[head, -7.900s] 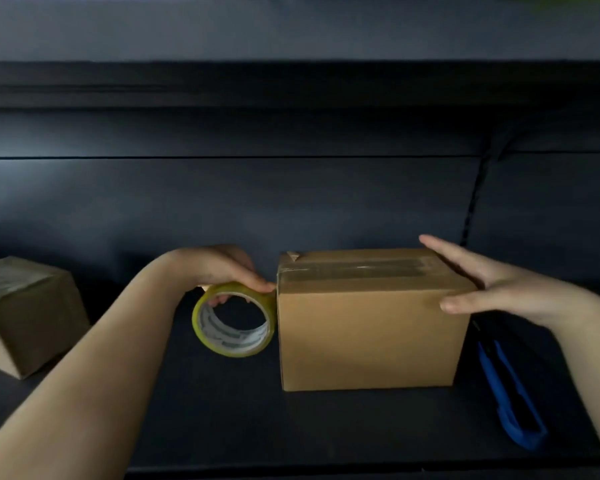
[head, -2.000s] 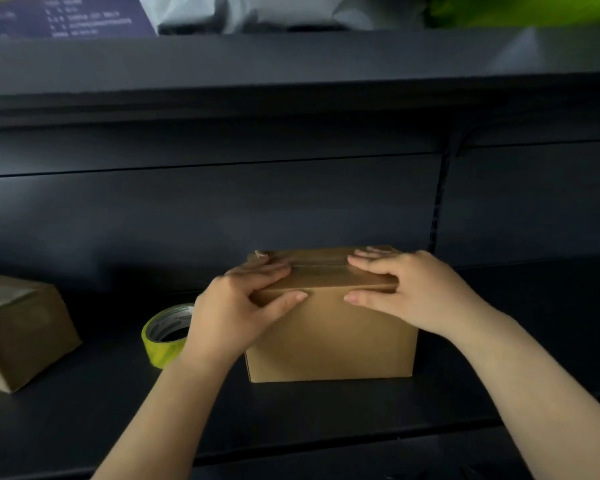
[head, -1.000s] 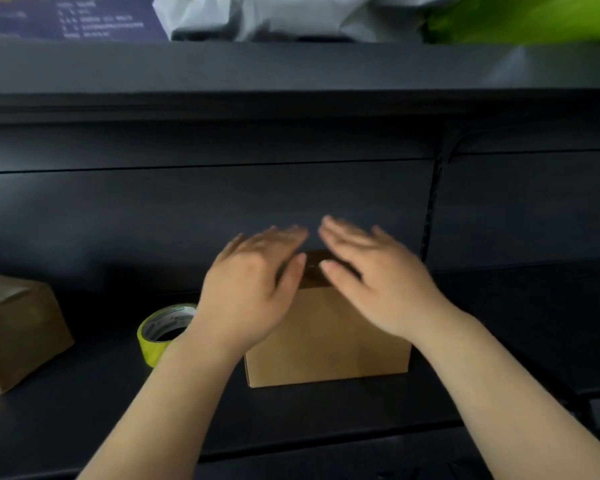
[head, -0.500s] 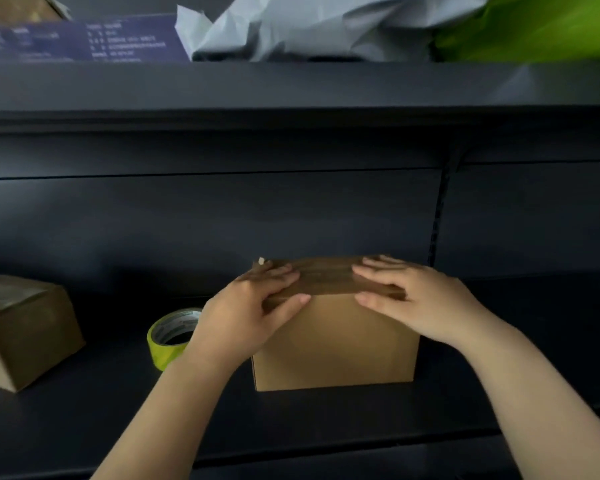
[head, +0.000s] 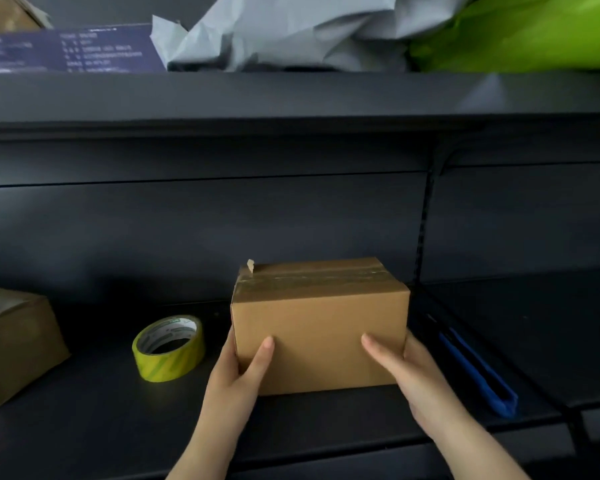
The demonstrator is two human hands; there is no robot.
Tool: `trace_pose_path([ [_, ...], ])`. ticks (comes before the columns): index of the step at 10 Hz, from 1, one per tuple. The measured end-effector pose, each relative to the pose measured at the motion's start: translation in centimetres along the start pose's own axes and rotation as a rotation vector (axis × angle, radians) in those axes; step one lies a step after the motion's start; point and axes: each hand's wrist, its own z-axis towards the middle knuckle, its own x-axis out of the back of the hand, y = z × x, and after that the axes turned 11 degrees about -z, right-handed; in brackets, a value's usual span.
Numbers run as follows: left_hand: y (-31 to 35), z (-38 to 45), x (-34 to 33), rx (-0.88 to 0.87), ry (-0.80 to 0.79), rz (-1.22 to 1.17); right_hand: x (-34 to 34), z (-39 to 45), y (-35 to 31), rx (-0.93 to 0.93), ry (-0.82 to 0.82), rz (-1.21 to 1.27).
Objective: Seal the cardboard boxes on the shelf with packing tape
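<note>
A dark shelf [head: 326, 424] is seen, with an upper shelf [head: 291, 95] above it carrying a blue printed box [head: 66, 51], crumpled grey wrapping [head: 291, 29] and a bright green bag [head: 520, 32]. Toward the left edge of the lower shelf a second cardboard box [head: 14, 344] is noted, tilted, its top covered with tape. A yellow-green tape roll [head: 168, 348] lies flat between that box and the middle box, apart from both. A blue cutter [head: 478, 374] lies to the right of the middle box, running toward the front edge. Nothing is placed in front of the middle box except the hands.

The cardboard box [head: 321, 327] stands near the middle of the shelf, closed, with a strip of clear tape along its top seam and a loose tab raised at the top left corner. Its contents cannot be seen.

The left hand [head: 238, 375] is held at the box's lower left corner, thumb laid on the front face, fingers behind the left side. The right hand [head: 409, 375] is held at the lower right corner likewise. Each grip is clamped on the box.
</note>
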Motion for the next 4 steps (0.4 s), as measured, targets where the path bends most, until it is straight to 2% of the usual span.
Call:
trace_pose_path([
  [1,-0.1,-0.1,0.1,0.029,0.014,-0.035,0.8,0.1,-0.1,-0.093,-0.039,-0.061],
  [2,0.3,-0.5,0.2,0.022,0.01,-0.098,1.1,-0.1,-1.4,-0.066,-0.029,-0.055],
  [3,0.7,-0.6,0.4,0.047,0.021,-0.245,2.2,-1.0,-3.9,0.051,0.215,-0.124],
  [4,0.8,0.5,0.9,0.106,0.081,-0.268,5.1,-2.0,-7.7,0.449,0.33,-0.097],
])
